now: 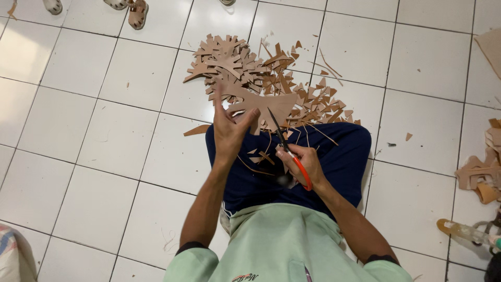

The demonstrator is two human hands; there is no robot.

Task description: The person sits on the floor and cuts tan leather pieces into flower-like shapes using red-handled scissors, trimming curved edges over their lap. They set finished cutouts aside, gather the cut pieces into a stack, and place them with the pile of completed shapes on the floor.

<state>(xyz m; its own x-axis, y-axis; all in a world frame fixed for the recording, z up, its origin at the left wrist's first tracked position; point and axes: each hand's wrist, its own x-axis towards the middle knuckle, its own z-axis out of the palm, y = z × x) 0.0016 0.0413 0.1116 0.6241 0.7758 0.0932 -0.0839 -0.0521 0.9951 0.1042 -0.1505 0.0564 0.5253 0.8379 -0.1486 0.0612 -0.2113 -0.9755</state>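
Observation:
My left hand [228,130] holds up a tan cut-out leather piece [263,104] by its lower edge, thumb against it. My right hand [305,164] grips red-handled scissors [286,149], whose dark blades point up toward the piece's bottom edge. Thin tan strips lie on my dark blue trousers [344,156] under the hands. Beyond my knees a heap of similar cut shapes and offcuts [261,73] lies on the white tiled floor [104,130].
More tan cut pieces [482,169] lie at the right edge, with a sandal [464,230] below them. Footwear [136,13] rests at the top left. A sack corner [13,256] shows at the bottom left.

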